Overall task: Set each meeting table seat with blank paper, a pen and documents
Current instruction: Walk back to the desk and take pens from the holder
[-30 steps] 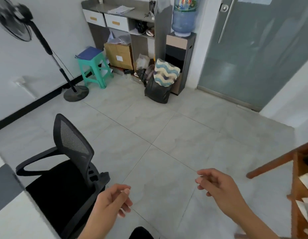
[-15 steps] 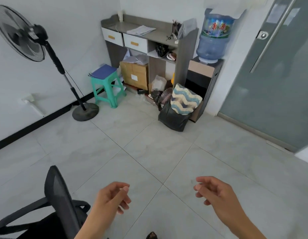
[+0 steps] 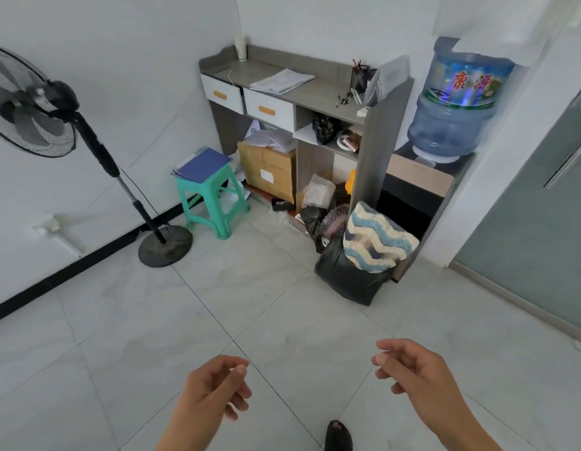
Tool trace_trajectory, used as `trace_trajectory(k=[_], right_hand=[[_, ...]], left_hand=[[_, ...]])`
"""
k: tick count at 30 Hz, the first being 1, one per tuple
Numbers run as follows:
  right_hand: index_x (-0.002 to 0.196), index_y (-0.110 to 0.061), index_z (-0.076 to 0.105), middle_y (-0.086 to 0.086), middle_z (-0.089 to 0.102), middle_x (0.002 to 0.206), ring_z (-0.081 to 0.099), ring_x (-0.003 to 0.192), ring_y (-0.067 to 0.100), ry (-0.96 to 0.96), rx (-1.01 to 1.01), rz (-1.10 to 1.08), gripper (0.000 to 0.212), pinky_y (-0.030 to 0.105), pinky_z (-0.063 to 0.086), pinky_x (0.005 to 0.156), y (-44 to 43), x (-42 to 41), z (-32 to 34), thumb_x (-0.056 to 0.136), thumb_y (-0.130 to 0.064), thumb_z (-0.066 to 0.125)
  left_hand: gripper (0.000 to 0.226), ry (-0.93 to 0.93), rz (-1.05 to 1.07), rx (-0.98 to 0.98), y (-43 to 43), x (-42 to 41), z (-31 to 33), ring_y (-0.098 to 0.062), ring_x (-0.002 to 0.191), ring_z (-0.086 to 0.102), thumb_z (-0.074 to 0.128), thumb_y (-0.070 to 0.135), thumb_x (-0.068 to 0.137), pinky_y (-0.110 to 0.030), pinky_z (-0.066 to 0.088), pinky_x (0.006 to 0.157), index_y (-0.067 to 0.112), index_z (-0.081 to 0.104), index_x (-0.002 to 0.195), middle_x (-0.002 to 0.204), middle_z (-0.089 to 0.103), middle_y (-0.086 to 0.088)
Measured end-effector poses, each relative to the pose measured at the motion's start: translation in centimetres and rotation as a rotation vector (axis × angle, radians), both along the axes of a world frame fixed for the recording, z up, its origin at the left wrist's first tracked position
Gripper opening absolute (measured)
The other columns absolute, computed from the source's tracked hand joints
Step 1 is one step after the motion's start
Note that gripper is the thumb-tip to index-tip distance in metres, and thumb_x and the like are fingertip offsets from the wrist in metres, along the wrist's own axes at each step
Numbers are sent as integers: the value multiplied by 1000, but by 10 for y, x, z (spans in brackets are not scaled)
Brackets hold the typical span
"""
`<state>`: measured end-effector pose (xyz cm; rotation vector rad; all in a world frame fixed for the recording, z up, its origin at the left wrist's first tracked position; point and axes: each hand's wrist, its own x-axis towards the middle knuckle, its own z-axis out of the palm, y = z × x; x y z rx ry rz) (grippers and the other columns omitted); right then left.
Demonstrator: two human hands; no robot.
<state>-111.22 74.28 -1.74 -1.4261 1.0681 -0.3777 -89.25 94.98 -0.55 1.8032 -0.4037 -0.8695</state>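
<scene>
The left hand [image 3: 217, 388] and right hand [image 3: 413, 372] are loosely curled, empty (2 free); better lift the white paper stack [image 3: 281, 81] flat off the grey cabinet's [image 3: 318, 100] front edge.

Bright diffuse light is filling the scene; glare is bleaching the wall [image 3: 364, 24] just above the water bottle [image 3: 455, 102].

The left hand [image 3: 214, 388] is extended forward, palm turned inward, fingers loosely curled, thumb tip close to the index finger; it holds nothing. The right hand [image 3: 413, 369] is extended forward slightly higher, palm facing the left hand, fingers loosely curled, also empty. The hands are apart. Both forearms [image 3: 458, 428] are bare. One foot [image 3: 338, 436] in dark footwear shows between them.
</scene>
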Motion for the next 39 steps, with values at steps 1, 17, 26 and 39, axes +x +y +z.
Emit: trace_trajectory(k=[1, 17, 26, 39], right_hand=[[96, -16, 70, 4, 77, 80, 72, 73, 18, 2, -2, 28, 12, 29, 51, 62, -20, 19, 3, 88, -8, 67], [99, -17, 68, 7, 76, 87, 71, 81, 24, 50, -31, 175, 11, 24, 49, 60, -258, 320, -1, 90, -12, 66], [95, -21, 69, 0, 76, 78, 71, 75, 19, 13, -58, -41, 13, 30, 51, 59, -372, 449, 20, 89, -10, 67], [98, -19, 70, 4, 76, 83, 71, 74, 17, 2, 8, -181, 12, 25, 49, 59, -573, 555, 18, 88, -11, 68]], left_hand=[[14, -5, 16, -8, -16, 12, 3, -25, 52, 61, 55, 0, 93, -29, 47, 44, 1, 68, 91, 61, 67, -14], [12, 17, 177, 35, -210, 284, -16, -26, 51, 61, 56, 0, 92, -29, 46, 42, -1, 68, 91, 60, 67, -17], [10, -15, -62, 18, -377, 456, 17, -22, 51, 60, 64, 13, 89, -29, 45, 44, 4, 68, 89, 61, 68, -13], [11, -1, -157, 24, -594, 580, 13, -23, 51, 61, 57, 2, 92, -29, 47, 44, 3, 69, 91, 60, 68, -14]])
